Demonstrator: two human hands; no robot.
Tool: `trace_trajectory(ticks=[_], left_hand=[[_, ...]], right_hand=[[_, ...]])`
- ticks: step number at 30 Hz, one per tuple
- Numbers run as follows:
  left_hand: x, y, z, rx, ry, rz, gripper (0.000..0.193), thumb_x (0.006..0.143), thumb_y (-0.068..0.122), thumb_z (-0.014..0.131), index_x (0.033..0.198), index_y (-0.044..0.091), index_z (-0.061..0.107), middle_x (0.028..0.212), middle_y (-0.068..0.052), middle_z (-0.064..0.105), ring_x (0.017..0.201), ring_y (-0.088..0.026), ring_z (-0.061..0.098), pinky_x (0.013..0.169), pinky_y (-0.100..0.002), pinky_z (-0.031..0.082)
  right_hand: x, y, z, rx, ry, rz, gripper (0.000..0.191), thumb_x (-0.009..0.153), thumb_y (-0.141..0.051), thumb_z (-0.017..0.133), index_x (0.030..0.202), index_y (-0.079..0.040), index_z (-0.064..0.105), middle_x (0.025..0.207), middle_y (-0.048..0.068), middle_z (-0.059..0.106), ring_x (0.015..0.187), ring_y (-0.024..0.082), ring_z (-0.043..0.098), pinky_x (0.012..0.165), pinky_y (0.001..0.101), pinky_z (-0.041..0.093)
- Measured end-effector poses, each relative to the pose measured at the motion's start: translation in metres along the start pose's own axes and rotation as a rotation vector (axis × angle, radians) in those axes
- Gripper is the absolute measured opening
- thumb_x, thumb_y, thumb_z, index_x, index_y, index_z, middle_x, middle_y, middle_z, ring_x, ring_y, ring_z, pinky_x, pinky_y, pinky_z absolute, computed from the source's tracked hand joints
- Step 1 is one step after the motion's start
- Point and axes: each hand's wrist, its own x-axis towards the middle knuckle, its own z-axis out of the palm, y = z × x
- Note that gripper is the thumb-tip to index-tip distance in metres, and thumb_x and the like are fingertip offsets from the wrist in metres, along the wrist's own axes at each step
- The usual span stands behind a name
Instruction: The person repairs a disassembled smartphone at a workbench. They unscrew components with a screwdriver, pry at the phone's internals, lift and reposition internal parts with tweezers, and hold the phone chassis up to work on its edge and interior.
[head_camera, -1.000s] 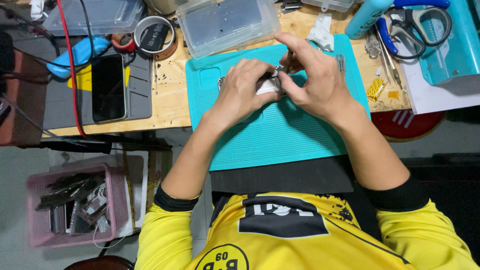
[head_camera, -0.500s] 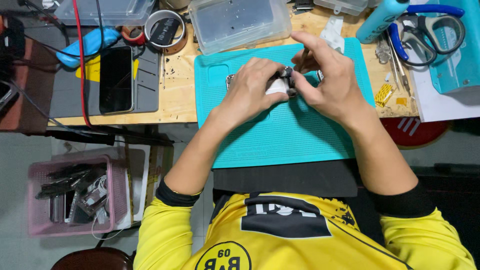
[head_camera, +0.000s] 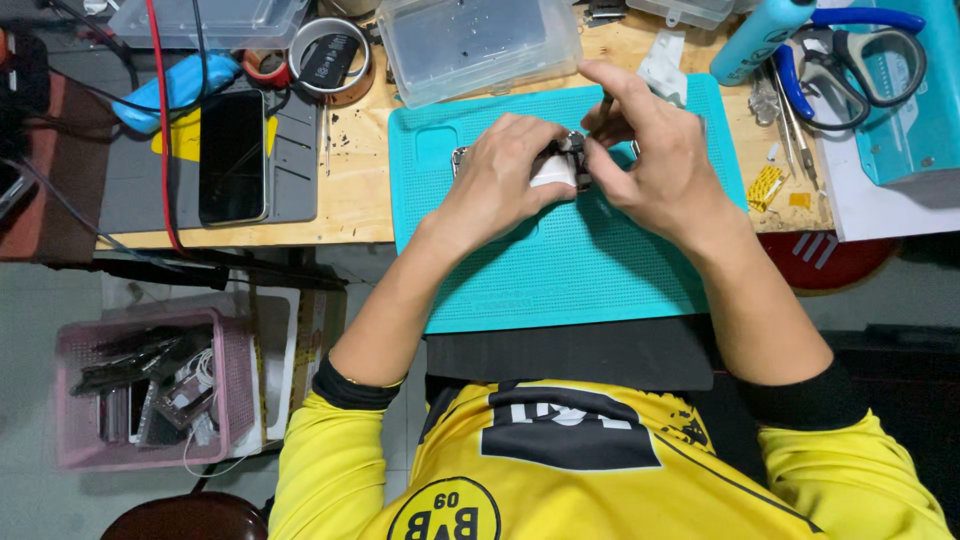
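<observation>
We pinch small white-and-black device (head_camera: 556, 168) in left hand (head_camera: 497, 182); right hand (head_camera: 655, 165) grips thin tool; slip risks gouging teal silicone mat (head_camera: 560, 270).

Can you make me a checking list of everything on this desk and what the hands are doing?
Surface: wooden bench with a teal work mat.
Job's things: small white and dark gadget, gripped over the mat.
Clutter: dark phone, clear plastic box, tape rolls, scissors, blue tube, tweezers.
Hands: left hand wraps the gadget; right hand pinches its end.
Cables: red cable and black wires at the bench's left.
Surroundings: pink basket of parts on the floor.
</observation>
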Motion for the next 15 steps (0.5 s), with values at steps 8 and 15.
trace_trajectory(ticks=[8, 15], left_hand=[[-0.0007, -0.0002, -0.0005, -0.014, -0.004, -0.001, 0.050, 0.073, 0.025, 0.091, 0.112, 0.004, 0.068, 0.108, -0.013, 0.070, 0.106, -0.036, 0.063, 0.092, -0.046, 0.051], [-0.0014, -0.0017, 0.0007, -0.007, 0.006, 0.010, 0.052, 0.074, 0.027, 0.091, 0.114, 0.004, 0.067, 0.109, -0.012, 0.070, 0.107, -0.036, 0.062, 0.092, -0.046, 0.051]], right_hand=[[0.0012, -0.0013, 0.0000, -0.081, 0.016, 0.007, 0.067, 0.094, 0.004, 0.078, 0.153, -0.006, 0.048, 0.098, 0.012, 0.068, 0.087, 0.022, 0.072, 0.080, 0.0319, 0.059], [0.0015, -0.0001, 0.0012, -0.010, -0.005, 0.002, 0.062, 0.096, 0.005, 0.073, 0.151, -0.007, 0.047, 0.094, 0.009, 0.070, 0.095, 0.021, 0.075, 0.085, 0.0322, 0.061]])
